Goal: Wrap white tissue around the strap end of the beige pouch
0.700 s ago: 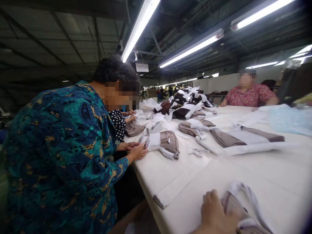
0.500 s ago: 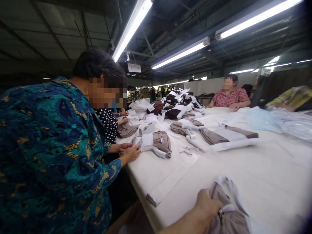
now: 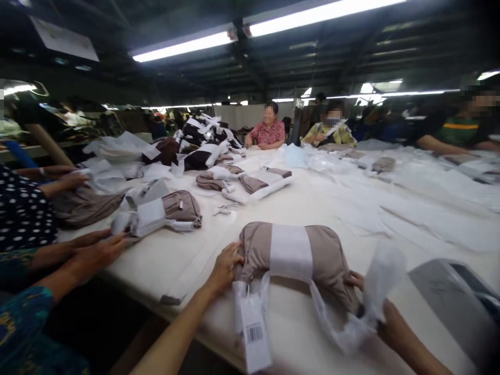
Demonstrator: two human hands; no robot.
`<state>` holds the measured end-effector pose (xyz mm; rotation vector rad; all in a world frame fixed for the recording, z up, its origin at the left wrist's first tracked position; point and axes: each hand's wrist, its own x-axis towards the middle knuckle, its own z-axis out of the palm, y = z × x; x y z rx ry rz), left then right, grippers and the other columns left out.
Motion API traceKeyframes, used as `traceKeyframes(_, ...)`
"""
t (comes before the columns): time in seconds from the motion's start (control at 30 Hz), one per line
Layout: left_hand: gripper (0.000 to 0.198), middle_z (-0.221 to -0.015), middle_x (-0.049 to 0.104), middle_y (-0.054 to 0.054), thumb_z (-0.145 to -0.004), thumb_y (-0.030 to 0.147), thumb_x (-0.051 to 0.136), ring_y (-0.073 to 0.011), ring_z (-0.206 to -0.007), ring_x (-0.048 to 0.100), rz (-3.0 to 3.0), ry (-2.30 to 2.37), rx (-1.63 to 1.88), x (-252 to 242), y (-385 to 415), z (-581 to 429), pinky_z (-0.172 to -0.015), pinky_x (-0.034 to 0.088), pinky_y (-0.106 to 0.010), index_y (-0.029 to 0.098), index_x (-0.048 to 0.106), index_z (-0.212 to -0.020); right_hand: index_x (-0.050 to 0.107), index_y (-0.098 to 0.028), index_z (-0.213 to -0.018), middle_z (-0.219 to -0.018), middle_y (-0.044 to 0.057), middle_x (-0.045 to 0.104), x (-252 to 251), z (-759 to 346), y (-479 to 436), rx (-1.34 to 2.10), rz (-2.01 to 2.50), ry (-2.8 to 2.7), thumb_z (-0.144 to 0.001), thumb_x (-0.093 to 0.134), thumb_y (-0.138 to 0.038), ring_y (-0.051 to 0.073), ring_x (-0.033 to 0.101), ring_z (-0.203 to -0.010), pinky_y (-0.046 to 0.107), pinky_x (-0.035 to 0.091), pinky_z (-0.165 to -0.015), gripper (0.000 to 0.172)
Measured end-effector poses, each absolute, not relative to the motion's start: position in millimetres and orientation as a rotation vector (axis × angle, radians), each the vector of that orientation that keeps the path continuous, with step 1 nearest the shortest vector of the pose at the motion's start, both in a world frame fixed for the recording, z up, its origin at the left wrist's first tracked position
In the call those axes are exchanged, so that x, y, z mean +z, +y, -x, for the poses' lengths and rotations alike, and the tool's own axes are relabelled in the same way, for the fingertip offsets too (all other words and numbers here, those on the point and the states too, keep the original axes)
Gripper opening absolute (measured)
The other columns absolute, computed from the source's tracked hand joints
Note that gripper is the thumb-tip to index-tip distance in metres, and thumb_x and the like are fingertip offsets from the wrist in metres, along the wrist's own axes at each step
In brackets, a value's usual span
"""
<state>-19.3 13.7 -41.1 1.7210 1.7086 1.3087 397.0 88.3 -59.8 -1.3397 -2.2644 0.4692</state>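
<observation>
A taupe fabric handbag lies in front of me with a white paper band around its middle. My left hand is closed on the bag's left end. My right hand grips its right end, with most of its fingers hidden behind the bag and a loop of white wrapping. A white tag with a barcode hangs from the left end over the table's near side. The wrapped strap droops below the bag.
A co-worker's hands handle another wrapped taupe bag on the left. Farther back lie more bags and a heap of dark bags and paper. Plastic sheets spread at right, near a grey box-like object. Several people sit around the table.
The view has swung to the right. The bag, earlier at the lower edge with one hand on it, now lies crosswise in view with both my hands at its ends.
</observation>
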Motion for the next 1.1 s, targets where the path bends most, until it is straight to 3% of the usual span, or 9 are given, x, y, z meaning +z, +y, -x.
traceKeyframes(0.13, 0.028, -0.128, 0.048, -0.008, -0.071, 0.026, 0.049, -0.0241, -0.12, 0.042, -1.745, 1.832, 1.12, -42.9, -6.2, 48.3, -0.104, 0.028, -0.044, 0.02, 0.064, -0.094, 0.065, -0.019, -0.088, -0.096, 0.011, 0.066, -62.7, -463.6, 70.0, 0.656, 1.752, -2.19, -0.07, 0.042, -0.04, 0.03, 0.061, -0.091, 0.041, 0.048, -0.082, 0.036)
traceKeyframes(0.23, 0.036, -0.122, 0.054, -0.006, -0.079, 0.036, 0.041, -0.021, -0.116, 0.047, -1.714, 2.127, 1.161, -8.6, 4.7, 41.8, -0.102, 0.032, -0.04, 0.02, 0.057, -0.108, 0.06, -0.016, -0.105, -0.104, 0.018, 0.062, -17.4, -470.9, 60.2, 0.041, 2.063, -1.777, -0.077, 0.031, -0.047, 0.036, 0.059, -0.091, 0.05, 0.046, -0.078, 0.05)
traceKeyframes(0.33, 0.039, -0.122, 0.054, -0.007, -0.086, 0.036, 0.035, -0.018, -0.116, 0.047, -1.834, 2.148, 1.195, 24.9, 34.5, -3.9, -0.102, 0.033, -0.035, 0.016, 0.051, -0.116, 0.049, -0.012, -0.12, -0.12, 0.016, 0.053, 29.5, -410.5, 70.7, -0.159, 1.609, -1.971, -0.086, 0.026, -0.043, 0.027, 0.047, -0.113, 0.04, 0.035, -0.098, 0.052)
traceKeyframes(0.4, 0.041, -0.126, 0.05, -0.009, -0.09, 0.033, 0.028, -0.0172, -0.118, 0.044, -1.961, 2.151, 1.099, 32.9, 60.6, -42.6, -0.102, 0.033, -0.033, 0.013, 0.048, -0.119, 0.045, -0.012, -0.124, -0.132, 0.015, 0.042, 43.6, -354.8, 92.8, -0.202, 1.447, -2.193, -0.089, 0.024, -0.041, 0.026, 0.035, -0.123, 0.041, 0.03, -0.101, 0.05)
traceKeyframes(0.53, 0.044, -0.136, 0.038, -0.012, -0.091, 0.038, 0.029, -0.0249, -0.13, 0.026, -2.073, 2.146, 0.911, 8.8, 113.1, -91.4, -0.105, 0.02, -0.049, 0.014, 0.045, -0.123, 0.034, -0.014, -0.133, -0.143, 0.013, 0.023, 26.9, -283.9, 157.3, -0.144, 1.487, -2.496, -0.091, 0.028, -0.041, 0.031, 0.015, -0.131, 0.055, 0.014, -0.101, 0.05)
traceKeyframes(0.63, 0.051, -0.139, 0.032, -0.012, -0.09, 0.047, 0.025, -0.0292, -0.131, 0.021, -2.083, 2.193, 0.671, -21.2, 140.7, -96.0, -0.103, 0.014, -0.058, 0.016, 0.04, -0.128, 0.033, -0.017, -0.134, -0.139, 0.012, 0.033, -2.4, -277.8, 200.5, 0.158, 1.575, -2.577, -0.091, 0.024, -0.047, 0.029, 0.027, -0.126, 0.05, 0.022, -0.099, 0.052)
traceKeyframes(0.73, 0.057, -0.139, 0.033, -0.013, -0.089, 0.053, 0.021, -0.0289, -0.13, 0.022, -2.08, 2.191, 0.583, -37.5, 155.2, -91.0, -0.102, 0.014, -0.057, 0.016, 0.037, -0.13, 0.033, -0.024, -0.133, -0.13, 0.009, 0.044, -21.8, -284.7, 227.7, 0.311, 1.619, -2.596, -0.092, 0.015, -0.048, 0.025, 0.043, -0.114, 0.04, 0.035, -0.09, 0.051)
traceKeyframes(0.9, 0.055, -0.134, 0.041, -0.013, -0.088, 0.053, 0.022, -0.0276, -0.128, 0.028, -2.067, 2.174, 0.584, -38.0, 164.7, -89.2, -0.102, 0.016, -0.055, 0.018, 0.041, -0.127, 0.05, -0.024, -0.115, -0.114, 0.008, 0.056, -23.9, -279.9, 249.4, 0.374, 1.72, -2.579, -0.092, 0.009, -0.047, 0.027, 0.05, -0.104, 0.045, 0.036, -0.083, 0.052)
traceKeyframes(1.1, 0.055, -0.138, 0.035, -0.012, -0.087, 0.052, 0.027, -0.0263, -0.129, 0.027, -2.165, 1.928, 0.411, -21.2, 157.6, -78.3, -0.103, 0.018, -0.053, 0.018, 0.038, -0.129, 0.055, -0.016, -0.103, -0.101, 0.014, 0.062, -10.2, -285.0, 213.3, 0.417, 1.816, -2.578, -0.091, 0.015, -0.05, 0.026, 0.056, -0.096, 0.037, 0.04, -0.078, 0.054)
